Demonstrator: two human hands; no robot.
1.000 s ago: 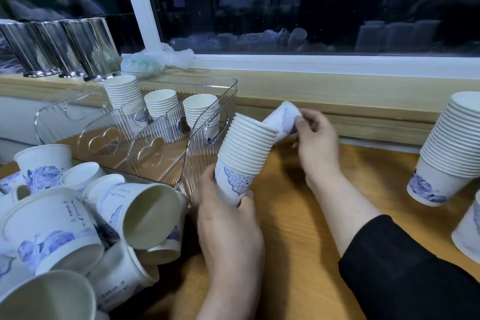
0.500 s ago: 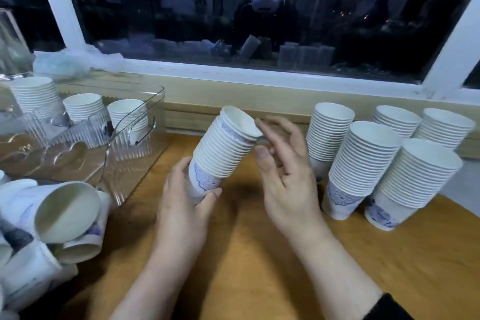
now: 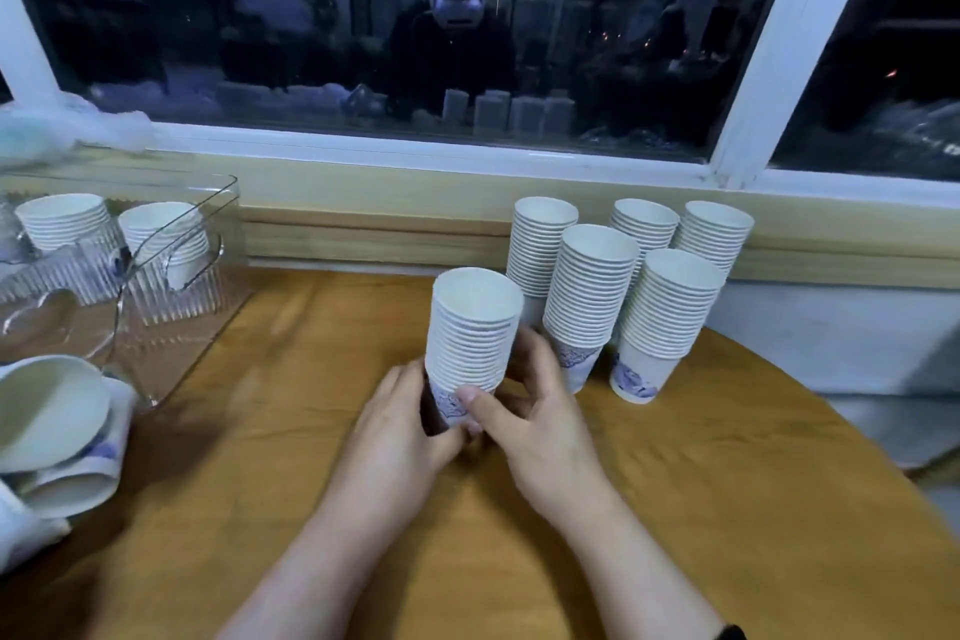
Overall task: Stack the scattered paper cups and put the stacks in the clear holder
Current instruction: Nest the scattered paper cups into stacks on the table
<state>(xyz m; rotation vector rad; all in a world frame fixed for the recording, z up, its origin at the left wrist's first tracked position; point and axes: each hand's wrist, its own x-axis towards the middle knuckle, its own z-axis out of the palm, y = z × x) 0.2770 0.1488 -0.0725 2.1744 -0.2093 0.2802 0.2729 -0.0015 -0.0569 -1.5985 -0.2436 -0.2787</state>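
Cup stack (image 3: 470,327) gripped both hands; blue print, no legible writing.

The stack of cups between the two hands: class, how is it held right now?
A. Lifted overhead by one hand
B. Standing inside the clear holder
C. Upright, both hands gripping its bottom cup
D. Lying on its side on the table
C: the stack of cups stands upright, with the left hand and right hand curled round its bottom cup above the table.
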